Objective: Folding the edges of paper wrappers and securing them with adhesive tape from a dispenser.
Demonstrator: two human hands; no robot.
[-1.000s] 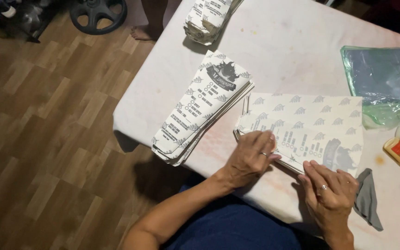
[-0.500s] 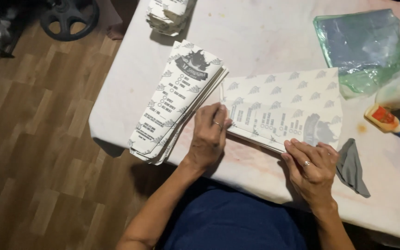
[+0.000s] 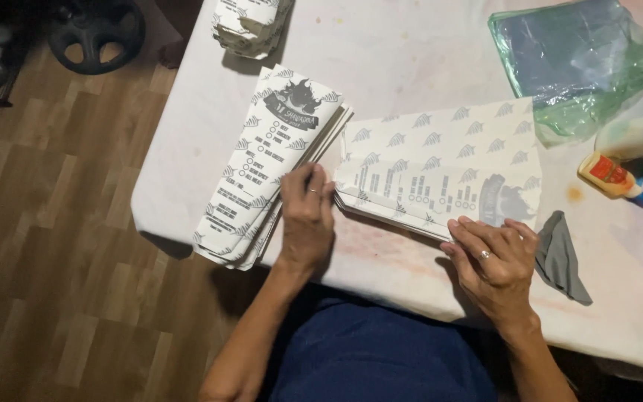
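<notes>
Pressing flat on the printed paper sheet (image 3: 440,167) at frame centre, my left hand (image 3: 306,219) and right hand (image 3: 494,257) grip nothing, so I judge it could slide and crease crookedly.

Two hands, three piles of printed paper bags around the white table (image 3: 411,45), one grey cloth (image 3: 563,257), one green plastic sheet (image 3: 574,63), seemingly two glue bottles at its right edge.

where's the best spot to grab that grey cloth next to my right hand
Probably pinch the grey cloth at its narrow lower tip, coming from the table's near edge. It lies flat and bare there, while its upper left side sits close against the right hand and the printed paper sheets.
</notes>
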